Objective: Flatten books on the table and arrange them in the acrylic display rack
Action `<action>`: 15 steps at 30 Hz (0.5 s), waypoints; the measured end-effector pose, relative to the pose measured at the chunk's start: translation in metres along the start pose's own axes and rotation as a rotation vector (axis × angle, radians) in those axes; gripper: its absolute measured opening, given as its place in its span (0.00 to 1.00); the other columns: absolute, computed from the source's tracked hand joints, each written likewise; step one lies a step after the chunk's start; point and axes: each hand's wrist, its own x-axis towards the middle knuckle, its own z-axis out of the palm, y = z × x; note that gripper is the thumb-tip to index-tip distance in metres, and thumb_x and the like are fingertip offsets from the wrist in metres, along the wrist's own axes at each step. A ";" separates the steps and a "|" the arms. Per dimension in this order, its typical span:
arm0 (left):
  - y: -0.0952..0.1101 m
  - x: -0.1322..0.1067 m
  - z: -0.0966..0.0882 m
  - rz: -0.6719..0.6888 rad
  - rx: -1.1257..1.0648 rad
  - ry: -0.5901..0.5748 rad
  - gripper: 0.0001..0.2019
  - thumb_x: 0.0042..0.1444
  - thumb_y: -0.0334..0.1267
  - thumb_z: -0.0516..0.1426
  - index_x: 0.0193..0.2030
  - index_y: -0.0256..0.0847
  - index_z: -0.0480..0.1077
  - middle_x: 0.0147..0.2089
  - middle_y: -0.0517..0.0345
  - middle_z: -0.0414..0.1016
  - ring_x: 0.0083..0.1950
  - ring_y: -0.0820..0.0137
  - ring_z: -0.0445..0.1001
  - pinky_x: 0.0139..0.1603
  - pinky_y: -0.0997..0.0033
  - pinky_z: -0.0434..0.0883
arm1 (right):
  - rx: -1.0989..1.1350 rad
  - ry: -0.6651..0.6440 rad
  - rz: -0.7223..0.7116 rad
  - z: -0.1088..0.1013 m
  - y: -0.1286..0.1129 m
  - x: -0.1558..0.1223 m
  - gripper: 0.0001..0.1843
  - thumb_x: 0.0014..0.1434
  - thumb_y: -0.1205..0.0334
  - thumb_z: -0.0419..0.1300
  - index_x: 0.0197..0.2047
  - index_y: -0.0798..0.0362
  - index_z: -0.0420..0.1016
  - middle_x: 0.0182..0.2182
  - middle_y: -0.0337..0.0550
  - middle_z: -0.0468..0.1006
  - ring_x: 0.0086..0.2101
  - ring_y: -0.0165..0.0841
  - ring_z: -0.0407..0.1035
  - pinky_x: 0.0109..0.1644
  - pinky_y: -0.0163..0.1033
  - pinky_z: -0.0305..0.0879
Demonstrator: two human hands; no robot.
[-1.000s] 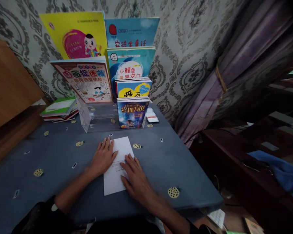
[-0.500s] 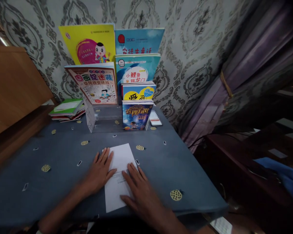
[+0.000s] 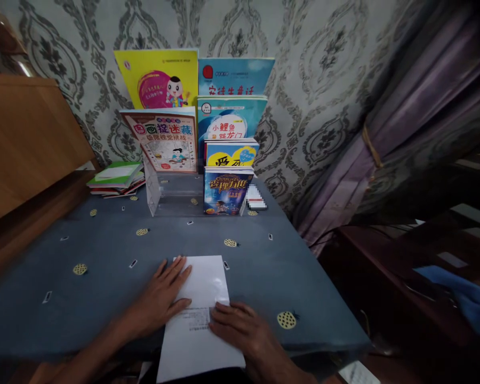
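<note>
A white sheet or open booklet (image 3: 202,280) lies near the table's front edge, with a crease across its middle and small print below it. Its lower part reaches out past the table edge. My left hand (image 3: 164,294) rests on its left side by the crease, fingers stretched out and thumb apart. On the right side lies my right hand (image 3: 246,329), its fingers extended flat over the paper's edge near the crease. The right thumb is hidden. Neither hand is closed around anything that I can see.
Behind the paper, a clear stepped rack (image 3: 153,194) holds several upright picture books, with a dark blue book (image 3: 227,193) in front. A book stack (image 3: 118,176) lies at the left beside a wooden panel (image 3: 28,144). A purple curtain (image 3: 356,144) hangs at the right.
The paper has slid toward me and straightened, and its near end now passes the table edge. Both hands moved with it; the right hand has turned more sideways. The view shifted slightly.
</note>
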 end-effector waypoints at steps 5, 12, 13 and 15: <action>-0.012 -0.006 -0.023 -0.002 -0.272 -0.010 0.23 0.71 0.51 0.42 0.67 0.53 0.64 0.71 0.60 0.61 0.72 0.63 0.58 0.73 0.50 0.54 | 0.145 0.266 0.035 -0.025 -0.004 0.025 0.16 0.68 0.66 0.52 0.56 0.49 0.74 0.44 0.46 0.84 0.43 0.35 0.78 0.47 0.42 0.73; -0.025 -0.009 -0.020 -0.321 -0.752 0.284 0.27 0.67 0.56 0.44 0.59 0.44 0.74 0.56 0.53 0.79 0.59 0.57 0.74 0.60 0.54 0.71 | 0.455 0.510 0.518 -0.036 0.023 0.078 0.19 0.63 0.49 0.57 0.32 0.53 0.81 0.24 0.39 0.78 0.25 0.34 0.71 0.29 0.37 0.68; -0.023 -0.006 -0.020 -0.291 -0.811 0.287 0.26 0.67 0.55 0.46 0.59 0.43 0.73 0.56 0.53 0.78 0.59 0.57 0.74 0.61 0.54 0.70 | 0.517 0.523 0.528 -0.036 0.028 0.084 0.19 0.62 0.48 0.58 0.32 0.53 0.80 0.23 0.39 0.77 0.24 0.33 0.69 0.28 0.36 0.66; -0.018 0.003 -0.024 -0.227 -0.890 0.294 0.25 0.64 0.54 0.51 0.59 0.42 0.73 0.57 0.53 0.78 0.58 0.57 0.74 0.62 0.56 0.69 | 0.612 0.534 0.522 -0.039 0.034 0.094 0.18 0.61 0.48 0.58 0.32 0.54 0.79 0.22 0.38 0.74 0.23 0.31 0.65 0.27 0.34 0.64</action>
